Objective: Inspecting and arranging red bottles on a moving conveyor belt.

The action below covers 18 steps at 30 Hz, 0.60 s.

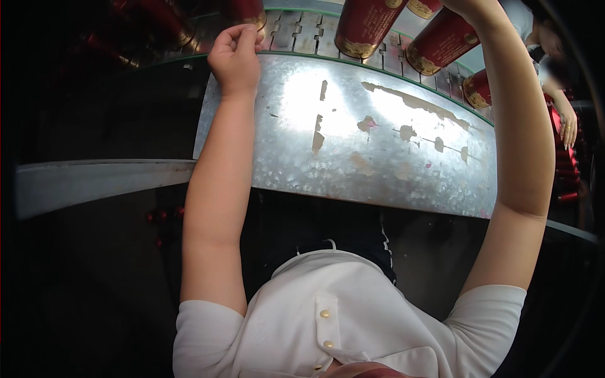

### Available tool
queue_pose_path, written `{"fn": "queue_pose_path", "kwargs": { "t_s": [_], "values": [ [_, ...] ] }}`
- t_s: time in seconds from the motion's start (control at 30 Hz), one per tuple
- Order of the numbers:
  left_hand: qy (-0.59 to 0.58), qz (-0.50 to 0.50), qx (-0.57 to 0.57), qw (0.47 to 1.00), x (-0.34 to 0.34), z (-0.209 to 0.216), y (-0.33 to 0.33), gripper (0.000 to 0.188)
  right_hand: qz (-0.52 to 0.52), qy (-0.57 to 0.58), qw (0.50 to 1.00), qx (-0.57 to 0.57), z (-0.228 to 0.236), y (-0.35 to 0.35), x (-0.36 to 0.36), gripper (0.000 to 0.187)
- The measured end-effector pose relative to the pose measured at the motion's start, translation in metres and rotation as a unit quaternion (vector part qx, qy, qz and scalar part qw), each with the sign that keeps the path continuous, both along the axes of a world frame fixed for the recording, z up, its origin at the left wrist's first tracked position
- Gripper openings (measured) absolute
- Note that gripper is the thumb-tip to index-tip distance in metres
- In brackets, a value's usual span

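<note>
My left hand (237, 55) rests at the near edge of a slatted metal conveyor (296, 33). Its fingers are curled in against the thumb, and whatever they hold, if anything, is hidden. Just beyond it stands a dark red container (244, 11) with a gold base; I cannot tell whether they touch. My right hand (467, 6) reaches up to the top edge, its fingers cut off by the frame. Right below it, a tapered red container (443, 39) with gold trim stands on the conveyor. Another such container (368, 26) stands between my hands.
A worn metal sheet (283, 135) with peeled patches lies between me and the conveyor. A red container (477, 89) stands beyond my right forearm. More dark red containers (151, 22) are at the far left. At right, another person's hand (568, 123) hangs near red items. A metal rail (104, 183) runs left.
</note>
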<state>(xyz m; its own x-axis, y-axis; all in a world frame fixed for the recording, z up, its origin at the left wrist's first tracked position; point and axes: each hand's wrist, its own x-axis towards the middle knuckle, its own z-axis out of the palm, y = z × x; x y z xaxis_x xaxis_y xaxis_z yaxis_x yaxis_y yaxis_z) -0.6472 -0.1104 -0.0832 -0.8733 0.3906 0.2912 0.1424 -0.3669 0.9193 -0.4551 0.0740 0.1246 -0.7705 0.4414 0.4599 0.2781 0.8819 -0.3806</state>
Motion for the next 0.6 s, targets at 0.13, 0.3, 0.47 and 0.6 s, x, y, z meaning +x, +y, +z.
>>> {"fn": "queue_pose_path", "kwargs": {
  "t_s": [0.13, 0.3, 0.47, 0.6],
  "values": [
    [0.014, 0.028, 0.010, 0.999, -0.007, 0.005, -0.010, 0.011, 0.056, 0.102, 0.993, 0.012, 0.015, -0.036, -0.001, 0.027],
    [0.000, 0.036, 0.037, 0.999, 0.002, 0.011, 0.007, 0.015, 0.014, 0.002, 0.999, 0.052, 0.046, -0.040, -0.048, 0.037],
    [-0.020, 0.033, 0.023, 0.999, -0.003, 0.016, 0.003, 0.017, 0.031, -0.060, 0.998, 0.019, 0.024, -0.022, -0.124, 0.051],
    [-0.021, 0.020, 0.023, 0.999, -0.007, 0.012, 0.002, 0.015, 0.006, -0.098, 0.995, 0.017, 0.012, -0.022, -0.132, 0.043]
  ]
}}
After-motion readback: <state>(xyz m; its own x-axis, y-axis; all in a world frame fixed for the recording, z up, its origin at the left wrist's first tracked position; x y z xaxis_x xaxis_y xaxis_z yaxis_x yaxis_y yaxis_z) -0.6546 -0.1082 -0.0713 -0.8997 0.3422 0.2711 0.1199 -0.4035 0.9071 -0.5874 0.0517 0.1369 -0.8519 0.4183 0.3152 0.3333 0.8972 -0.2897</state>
